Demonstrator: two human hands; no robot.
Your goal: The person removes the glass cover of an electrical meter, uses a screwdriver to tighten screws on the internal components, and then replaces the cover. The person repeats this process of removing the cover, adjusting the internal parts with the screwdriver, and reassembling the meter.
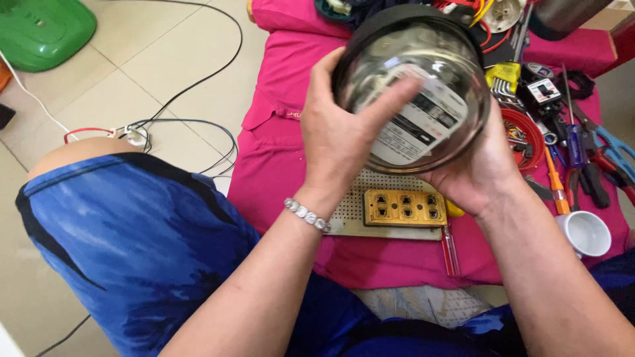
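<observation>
**Both hands cradling a glass-domed meter above the pink cloth**

The left hand (337,142) is wrapping its fingers over the clear dome of the electric meter (413,89), thumb along the rim at nine o'clock. The right hand (479,168) is cupping the rim from five o'clock, fingers curled behind and hidden. The meter is hovering above the perforated board (350,211) with its yellow socket block (405,208). The glass looks smooth, slippery and breakable, and the unit probably weighty; the dark rim seems the safer grip. At three o'clock, screwdrivers (574,142), pliers (612,149) and a white cup (585,233) are crowding the pink cloth (278,132). Open room is lying at nine o'clock, over the tiled floor (152,59).
</observation>
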